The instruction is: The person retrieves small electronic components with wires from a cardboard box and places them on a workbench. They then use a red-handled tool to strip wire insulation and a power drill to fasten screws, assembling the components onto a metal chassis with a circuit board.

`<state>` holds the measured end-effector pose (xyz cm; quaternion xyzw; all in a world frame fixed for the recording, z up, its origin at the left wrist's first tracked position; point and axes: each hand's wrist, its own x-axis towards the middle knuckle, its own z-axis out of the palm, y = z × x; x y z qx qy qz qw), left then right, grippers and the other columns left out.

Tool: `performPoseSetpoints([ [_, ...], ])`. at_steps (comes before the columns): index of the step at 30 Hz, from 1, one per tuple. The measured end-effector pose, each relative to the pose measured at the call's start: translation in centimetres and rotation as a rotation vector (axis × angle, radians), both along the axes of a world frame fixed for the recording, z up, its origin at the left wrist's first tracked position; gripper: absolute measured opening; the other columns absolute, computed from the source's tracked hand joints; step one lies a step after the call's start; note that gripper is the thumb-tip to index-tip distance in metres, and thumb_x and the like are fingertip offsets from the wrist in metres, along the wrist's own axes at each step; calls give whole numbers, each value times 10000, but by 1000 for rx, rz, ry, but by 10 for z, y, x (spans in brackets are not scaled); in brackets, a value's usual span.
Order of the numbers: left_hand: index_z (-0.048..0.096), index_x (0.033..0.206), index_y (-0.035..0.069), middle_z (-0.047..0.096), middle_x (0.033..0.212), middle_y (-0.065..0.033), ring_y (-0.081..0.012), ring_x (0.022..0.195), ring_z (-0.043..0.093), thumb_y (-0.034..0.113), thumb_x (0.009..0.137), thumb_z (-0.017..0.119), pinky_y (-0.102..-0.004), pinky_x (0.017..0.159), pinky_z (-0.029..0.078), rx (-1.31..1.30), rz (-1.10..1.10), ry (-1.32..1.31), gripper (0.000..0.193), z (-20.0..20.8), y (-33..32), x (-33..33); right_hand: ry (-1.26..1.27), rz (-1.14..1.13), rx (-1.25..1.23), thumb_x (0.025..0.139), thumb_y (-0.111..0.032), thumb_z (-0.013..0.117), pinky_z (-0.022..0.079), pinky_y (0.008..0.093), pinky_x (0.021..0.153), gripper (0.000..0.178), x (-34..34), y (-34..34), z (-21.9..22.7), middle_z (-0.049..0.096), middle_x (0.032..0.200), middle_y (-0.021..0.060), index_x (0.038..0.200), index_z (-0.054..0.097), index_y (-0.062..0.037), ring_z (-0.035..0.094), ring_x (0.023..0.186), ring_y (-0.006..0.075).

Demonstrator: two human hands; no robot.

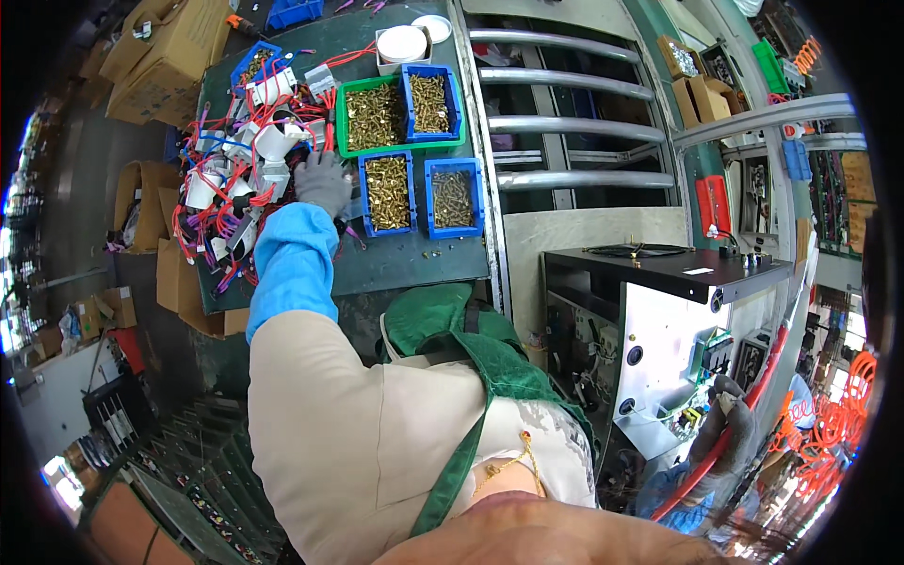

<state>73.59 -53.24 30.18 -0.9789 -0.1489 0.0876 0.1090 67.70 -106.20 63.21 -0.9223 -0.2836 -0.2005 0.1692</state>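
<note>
My left hand [322, 181], in a grey glove below a blue sleeve cover, reaches to the right edge of a tangled heap of wired parts [226, 179] on the dark green table [414, 262]. Its fingers are stretched out and apart, close to red wires [325, 118]. Just right of it stands a blue bin of brass-coloured screws [387, 193]. At the lower right, my right hand [727, 435], also gloved in grey, is closed around a long red hose [704, 468]. Beside that hand is an opened black-and-white equipment cabinet [664, 348] with circuit boards inside.
A green tray [348, 141] holds more screws and a blue bin [431, 102]. Another blue bin [455, 198] holds silvery screws. Metal rollers [584, 126] lie right of the table. Cardboard boxes [165, 66] stand left. Coiled orange hoses [838, 405] hang far right.
</note>
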Motion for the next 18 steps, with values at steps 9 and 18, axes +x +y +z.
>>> performPoseSetpoints([
  [9,579,1239,148,194,1521,-57,-331,1387,158,372,881,495,-524,1050,213,140,98,8,431,-38,17,15,27,-58,-34,859,27,586,541,334,627,126,-3,6,9,659,812,179,958,542,-38,664,720,259],
  [18,468,1318,146,259,1469,-73,-384,1298,295,265,804,572,-472,917,378,-201,616,-87,538,-63,28,53,-41,-111,-150,853,-4,601,540,338,607,105,-6,6,11,661,790,160,925,546,-56,666,694,263],
])
